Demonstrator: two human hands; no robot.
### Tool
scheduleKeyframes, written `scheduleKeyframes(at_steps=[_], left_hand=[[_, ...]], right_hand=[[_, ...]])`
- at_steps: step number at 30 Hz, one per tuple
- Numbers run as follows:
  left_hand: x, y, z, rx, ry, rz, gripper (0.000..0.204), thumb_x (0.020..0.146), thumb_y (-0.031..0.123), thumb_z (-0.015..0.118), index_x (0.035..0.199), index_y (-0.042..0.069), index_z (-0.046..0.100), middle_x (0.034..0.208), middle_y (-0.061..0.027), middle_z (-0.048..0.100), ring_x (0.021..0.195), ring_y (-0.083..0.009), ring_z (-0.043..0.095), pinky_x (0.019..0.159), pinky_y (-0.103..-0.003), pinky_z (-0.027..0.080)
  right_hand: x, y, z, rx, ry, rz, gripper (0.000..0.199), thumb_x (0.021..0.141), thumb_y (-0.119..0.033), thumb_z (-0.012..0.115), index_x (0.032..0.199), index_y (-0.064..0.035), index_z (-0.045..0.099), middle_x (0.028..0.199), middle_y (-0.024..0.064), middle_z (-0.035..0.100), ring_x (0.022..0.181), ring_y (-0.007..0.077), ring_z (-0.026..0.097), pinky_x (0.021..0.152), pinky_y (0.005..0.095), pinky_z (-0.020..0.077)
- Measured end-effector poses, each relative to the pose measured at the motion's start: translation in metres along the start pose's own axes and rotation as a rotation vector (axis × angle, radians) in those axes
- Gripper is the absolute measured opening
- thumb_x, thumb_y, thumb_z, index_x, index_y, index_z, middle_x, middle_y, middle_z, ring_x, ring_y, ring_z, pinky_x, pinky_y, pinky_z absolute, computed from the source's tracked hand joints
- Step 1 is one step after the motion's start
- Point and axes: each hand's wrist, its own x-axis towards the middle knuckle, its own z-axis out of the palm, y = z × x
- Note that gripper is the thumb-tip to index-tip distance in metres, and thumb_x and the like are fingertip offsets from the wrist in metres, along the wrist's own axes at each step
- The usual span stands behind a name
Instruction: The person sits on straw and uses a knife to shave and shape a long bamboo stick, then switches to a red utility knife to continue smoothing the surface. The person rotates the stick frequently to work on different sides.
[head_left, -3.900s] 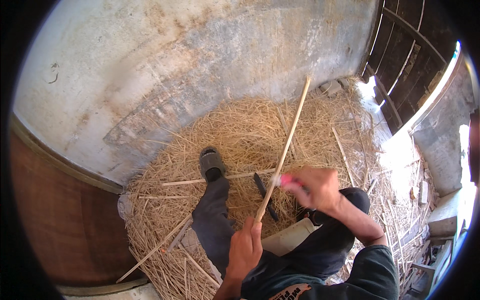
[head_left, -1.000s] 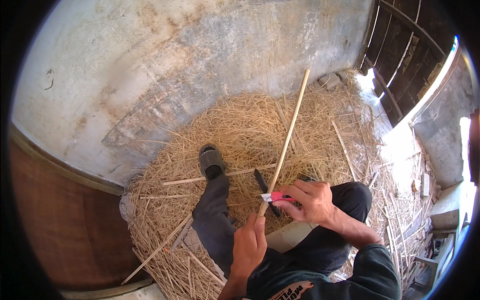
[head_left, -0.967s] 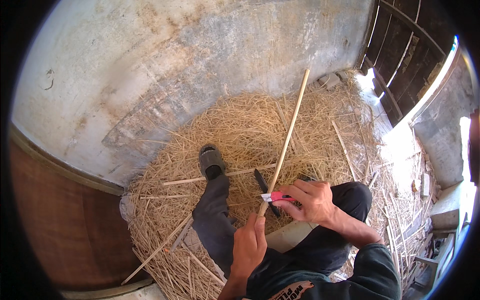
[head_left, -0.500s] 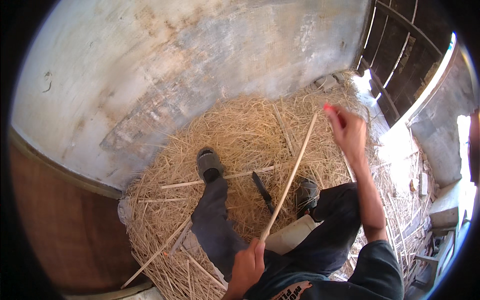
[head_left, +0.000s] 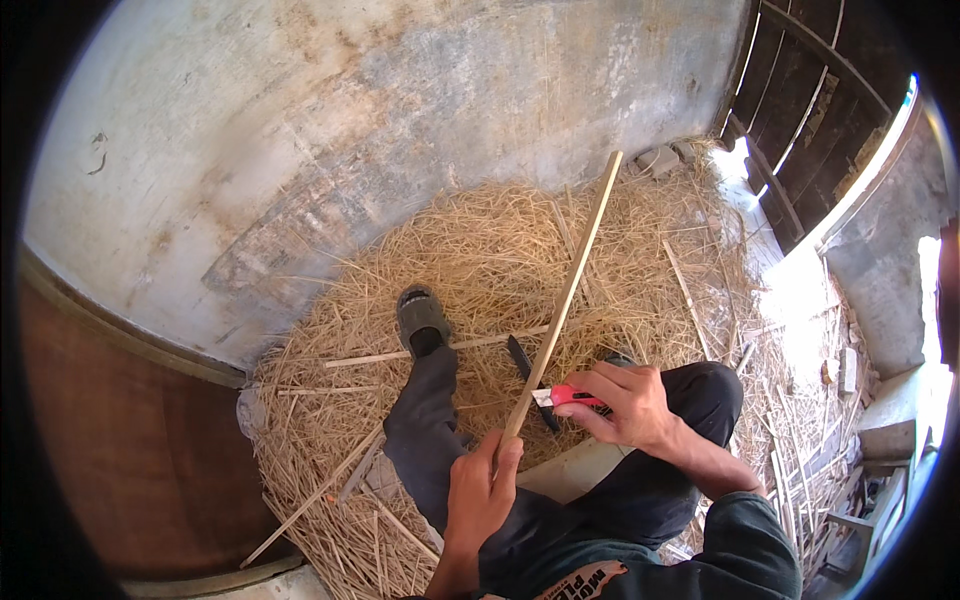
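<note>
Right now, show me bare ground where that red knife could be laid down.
Bare grey concrete lies beyond the straw heap, left of the dark slatted gate. Crowded: straw and cut sticks surround the sandalled foot, long pale stick and both legs.

A rough rural outbuilding or yard corner, of the barn or craft-shed kind, is shown. The ground is covered by a thick heap of dry yellow straw [head_left: 500,250], in which several thin split pale wooden slats [head_left: 440,347] are scattered. The space is closed off behind by a weathered, stained grey plaster wall [head_left: 400,110]. At the upper right a dark slatted wooden gate [head_left: 800,110] is seen, with bright daylight beyond it. A curved brown wooden surface [head_left: 130,440] is seen at the left.
</note>
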Motion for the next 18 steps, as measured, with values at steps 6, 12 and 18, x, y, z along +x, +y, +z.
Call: scheduleKeyframes(at_steps=[6,12,18], left_hand=[[0.004,0.014,0.003,0.003,0.030,0.064,0.037,0.108,0.032,0.065,0.092,-0.001,0.062,0.064,-0.0192,0.058,0.057,-0.0392,0.062,0.054,-0.045,0.044],[0.003,0.015,0.006,0.024,0.078,0.069,0.035,0.106,0.030,0.068,0.091,-0.001,0.061,0.063,-0.0190,0.059,0.056,-0.0391,0.062,0.053,-0.045,0.044],[-0.002,0.013,0.007,0.025,0.070,0.020,0.036,0.107,0.031,0.065,0.090,0.000,0.060,0.062,-0.0196,0.058,0.056,-0.0395,0.062,0.054,-0.045,0.044]], right_hand=[[-0.003,-0.004,0.006,0.017,-0.005,-0.010,0.028,0.090,-0.037,0.085,0.103,-0.0131,0.078,0.079,0.0009,0.069,0.055,0.0201,0.066,0.046,0.0345,0.0495],[0.003,-0.001,0.001,-0.016,0.009,0.026,0.029,0.085,-0.033,0.089,0.102,-0.0119,0.079,0.077,0.0018,0.070,0.057,0.0210,0.067,0.048,0.0340,0.0497],[0.007,0.011,-0.004,-0.058,0.038,0.002,0.025,0.089,-0.036,0.086,0.102,-0.0163,0.079,0.079,-0.0012,0.071,0.054,0.0193,0.066,0.046,0.0334,0.0496]])
